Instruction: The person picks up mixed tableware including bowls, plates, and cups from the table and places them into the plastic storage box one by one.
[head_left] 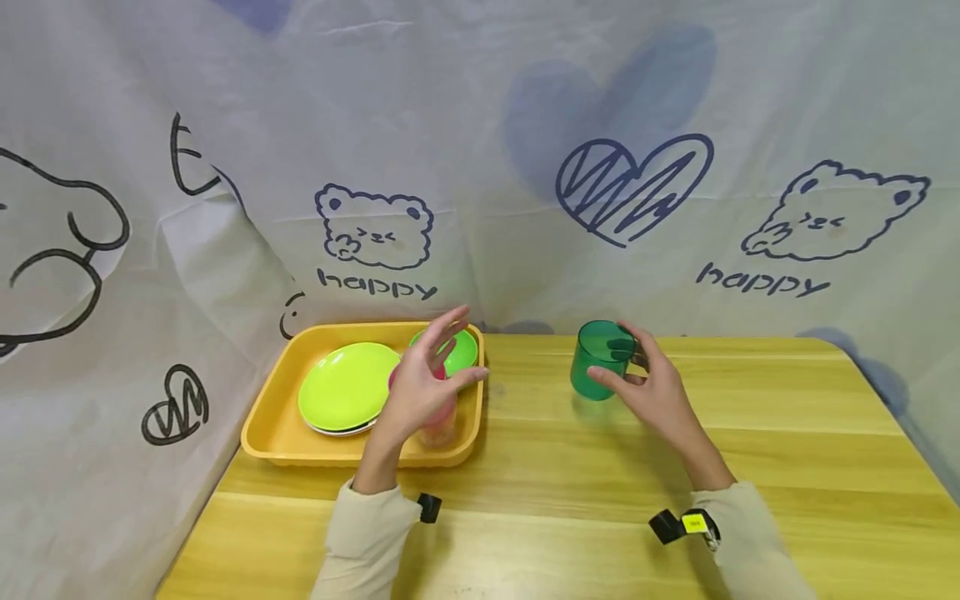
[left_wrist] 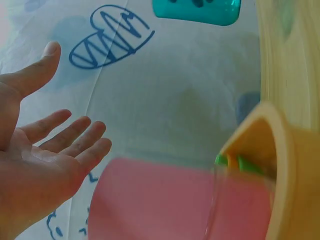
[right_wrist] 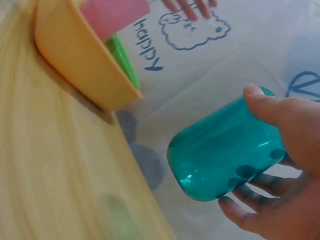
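My right hand [head_left: 660, 392] grips a see-through teal cup [head_left: 595, 375], with the thumb on one side and the fingers round the other. In the right wrist view the cup is tilted and held above the wooden table. The left hand [head_left: 416, 387] is spread over the right part of a yellow tray [head_left: 322, 460], thumb apart from the fingers, holding nothing. Below it a clear pink cup [left_wrist: 160, 200] stands in the tray, partly hidden by this hand in the head view.
Inside the tray, a lime-green plate [head_left: 348, 387] lies on a stack at the left, and a green bowl [head_left: 462, 352] sits in the back right corner. A printed white cloth [head_left: 487, 242] hangs behind the wooden table [head_left: 540, 517] and at its left.
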